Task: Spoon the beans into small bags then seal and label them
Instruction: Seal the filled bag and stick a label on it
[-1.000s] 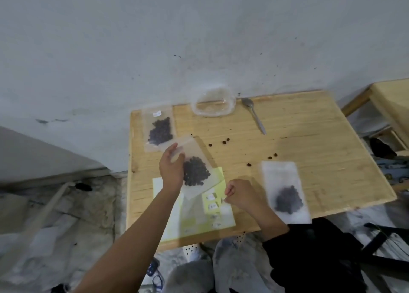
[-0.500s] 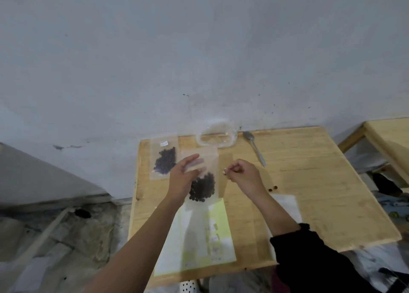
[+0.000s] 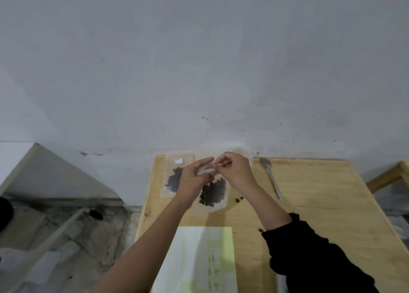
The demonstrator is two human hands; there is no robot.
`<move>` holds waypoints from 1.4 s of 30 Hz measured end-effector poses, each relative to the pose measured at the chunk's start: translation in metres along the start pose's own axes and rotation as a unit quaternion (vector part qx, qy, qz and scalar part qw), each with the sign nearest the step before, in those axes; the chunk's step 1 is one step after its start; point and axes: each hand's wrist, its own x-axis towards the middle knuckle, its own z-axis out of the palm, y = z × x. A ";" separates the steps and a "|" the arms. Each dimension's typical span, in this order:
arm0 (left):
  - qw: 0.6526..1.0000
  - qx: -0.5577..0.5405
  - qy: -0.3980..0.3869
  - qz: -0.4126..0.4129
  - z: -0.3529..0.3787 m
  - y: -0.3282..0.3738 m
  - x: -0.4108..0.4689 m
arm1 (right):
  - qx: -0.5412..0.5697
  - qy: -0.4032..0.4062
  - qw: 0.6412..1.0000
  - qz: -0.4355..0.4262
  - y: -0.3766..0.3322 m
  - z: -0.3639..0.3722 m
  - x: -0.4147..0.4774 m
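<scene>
Clear bag [image 3: 223, 202], dark beans [image 3: 212, 194] pooled low, held upright left of the spoon [image 3: 271, 177]; left hand [image 3: 191, 177] and right hand [image 3: 238, 171] pinch its top edge. Labelled bean bag [image 3: 171, 177] lies flat farther left.

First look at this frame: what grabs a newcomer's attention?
Both hands, left hand and right hand, pinch the top of a clear bag of dark beans held over the far side of the wooden table. A second filled bag lies flat just left of it, a spoon to the right.
</scene>
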 end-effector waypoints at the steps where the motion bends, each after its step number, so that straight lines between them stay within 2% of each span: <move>1: 1.000 0.005 0.005 0.001 0.001 0.001 0.001 | -0.005 -0.001 1.000 0.003 -0.001 0.000 0.003; 8: 0.998 -0.061 0.016 -0.001 0.002 -0.002 0.007 | -0.016 0.058 0.997 0.040 0.008 -0.006 0.014; 13: 0.995 -0.090 0.050 0.002 0.003 0.002 0.014 | 0.154 0.014 0.982 0.112 0.010 -0.007 0.017; 16: 0.996 -0.064 0.061 0.001 0.000 0.004 0.020 | 0.181 0.026 0.976 0.119 0.012 -0.002 0.020; 20: 0.994 -0.074 0.084 -0.002 -0.010 0.010 0.030 | 0.223 0.008 0.971 0.090 0.015 0.010 0.019; 24: 0.993 -0.040 0.115 -0.003 -0.034 0.007 0.043 | 0.201 -0.041 0.975 0.084 0.028 0.031 0.019; 28: 0.987 0.053 0.146 -0.049 -0.056 -0.009 0.055 | 0.185 -0.025 0.975 0.120 0.035 0.056 0.031; 31: 0.973 0.126 0.171 -0.084 -0.069 -0.029 0.053 | 0.131 -0.019 0.983 0.130 0.039 0.073 0.043; 37: 0.959 0.158 0.200 -0.123 -0.087 -0.059 0.054 | 0.051 -0.051 0.990 0.119 0.048 0.107 0.064; 42: 0.955 0.176 0.207 -0.123 -0.095 -0.064 0.066 | 0.002 -0.082 0.992 0.096 0.053 0.124 0.073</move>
